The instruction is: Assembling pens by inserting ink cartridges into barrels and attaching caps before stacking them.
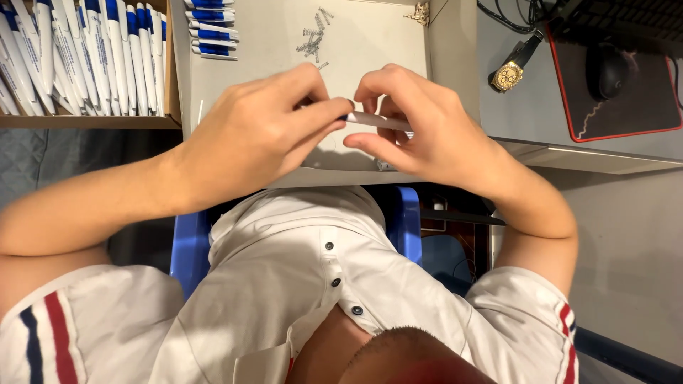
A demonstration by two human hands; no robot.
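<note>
Now both hands over a pale tabletop (pixel 370 43), meeting at a white pen barrel (pixel 377 121) held level between them. Left hand (pixel 249 135) fingers pinched narrow on the barrel's blue end; right hand (pixel 420 128) fingers curled around its other end. Small metal springs (pixel 313 39) scattered just beyond. Blue-and-white pens (pixel 85 57) stacked at far left, a few more pens (pixel 211 32) beside them. Gold wristwatch (pixel 509 75) and black mouse (pixel 606 70) well off right.

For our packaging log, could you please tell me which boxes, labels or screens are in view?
Brown box: top left, open cardboard, full of white-and-blue pens.
Pale box: centre, shallow, open, with small metal springs.
No screen or sign in view.
</note>
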